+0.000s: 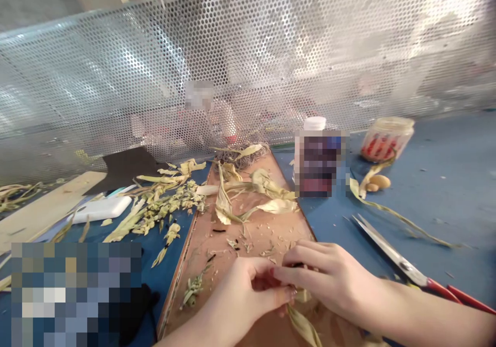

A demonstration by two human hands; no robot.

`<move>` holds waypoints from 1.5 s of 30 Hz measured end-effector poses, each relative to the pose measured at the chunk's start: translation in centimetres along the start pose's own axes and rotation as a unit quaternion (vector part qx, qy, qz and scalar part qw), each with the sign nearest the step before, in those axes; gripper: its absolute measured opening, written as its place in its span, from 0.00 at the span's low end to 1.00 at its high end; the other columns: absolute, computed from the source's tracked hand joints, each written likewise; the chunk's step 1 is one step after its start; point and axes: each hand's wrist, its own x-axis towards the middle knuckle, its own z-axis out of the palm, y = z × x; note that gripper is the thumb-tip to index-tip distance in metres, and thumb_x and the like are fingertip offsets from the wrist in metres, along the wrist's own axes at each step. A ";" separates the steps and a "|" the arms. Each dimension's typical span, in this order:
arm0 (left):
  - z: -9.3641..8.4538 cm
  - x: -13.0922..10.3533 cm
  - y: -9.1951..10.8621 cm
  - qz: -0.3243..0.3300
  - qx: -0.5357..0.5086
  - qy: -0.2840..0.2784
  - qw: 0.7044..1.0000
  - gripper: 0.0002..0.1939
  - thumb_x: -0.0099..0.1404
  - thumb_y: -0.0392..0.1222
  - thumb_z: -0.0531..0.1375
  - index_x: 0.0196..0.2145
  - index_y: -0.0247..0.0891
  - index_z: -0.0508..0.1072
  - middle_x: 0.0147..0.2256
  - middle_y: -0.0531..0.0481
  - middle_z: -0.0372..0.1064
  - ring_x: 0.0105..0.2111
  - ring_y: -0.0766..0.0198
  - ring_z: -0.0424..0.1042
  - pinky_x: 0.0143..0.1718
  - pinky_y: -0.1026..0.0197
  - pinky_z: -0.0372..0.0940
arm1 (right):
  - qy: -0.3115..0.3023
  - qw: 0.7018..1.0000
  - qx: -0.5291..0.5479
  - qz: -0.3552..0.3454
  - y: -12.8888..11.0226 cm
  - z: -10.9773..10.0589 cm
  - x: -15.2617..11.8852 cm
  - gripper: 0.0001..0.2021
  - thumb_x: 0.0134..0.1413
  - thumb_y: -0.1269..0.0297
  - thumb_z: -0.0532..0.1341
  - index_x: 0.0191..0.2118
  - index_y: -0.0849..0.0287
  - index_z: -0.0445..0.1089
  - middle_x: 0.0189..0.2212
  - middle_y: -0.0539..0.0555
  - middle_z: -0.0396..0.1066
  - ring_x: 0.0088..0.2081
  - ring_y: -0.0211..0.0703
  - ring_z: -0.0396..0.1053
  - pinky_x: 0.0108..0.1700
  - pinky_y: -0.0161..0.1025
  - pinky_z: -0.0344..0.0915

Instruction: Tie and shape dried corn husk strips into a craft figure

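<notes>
My left hand (251, 292) and my right hand (329, 274) meet over the lower part of a brown board (251, 238). Their fingers are pinched together on a dried yellow-green leaf (304, 327), which trails down below them. Most of the gripped part is hidden by the fingers, and a small dark bit shows beside the right fingers. Further up the board lie curled, pale dried leaves (277, 206), with a tangle of thin fibres or string (244, 155) at its far end. Crumbs and a small green plant sprig (192, 291) are scattered on the board.
Red-handled scissors (403, 264) lie right of my right hand. Behind them stand an open jar (387, 139) and a white-capped bottle (314, 123). Dried plant stems (163, 207) and a white block-like object (103, 208) are on the left. A perforated metal screen (251, 68) borders the blue table (445, 192).
</notes>
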 end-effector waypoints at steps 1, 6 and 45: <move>0.0 0.0 0.0 0.001 0.006 0.000 1.000 0.05 0.58 0.40 0.62 0.29 0.35 0.75 0.25 0.53 0.69 0.27 0.66 0.67 0.32 0.65 0.61 | 0.002 1.000 -0.001 0.001 0.0 0.0 0.1 0.12 0.64 0.70 0.49 0.48 0.62 0.66 0.32 0.56 0.69 0.31 0.39 0.65 0.32 0.35 0.64; -0.4 0.2 0.1 0.015 0.039 0.026 0.999 0.07 0.59 0.41 0.60 0.28 0.36 0.76 0.23 0.53 0.70 0.27 0.64 0.69 0.34 0.64 0.62 | 0.093 0.991 -0.065 0.067 -0.2 -0.1 0.3 0.13 0.61 0.73 0.51 0.50 0.62 0.63 0.39 0.59 0.68 0.38 0.43 0.64 0.38 0.40 0.65; -0.9 0.1 0.2 -0.002 0.003 0.079 0.997 0.07 0.60 0.43 0.61 0.33 0.37 0.73 0.28 0.53 0.73 0.31 0.64 0.72 0.37 0.65 0.64 | 0.090 0.990 0.022 0.105 -1.2 0.2 0.4 0.06 0.57 0.76 0.55 0.36 0.60 0.67 0.35 0.55 0.69 0.37 0.43 0.60 0.39 0.41 0.61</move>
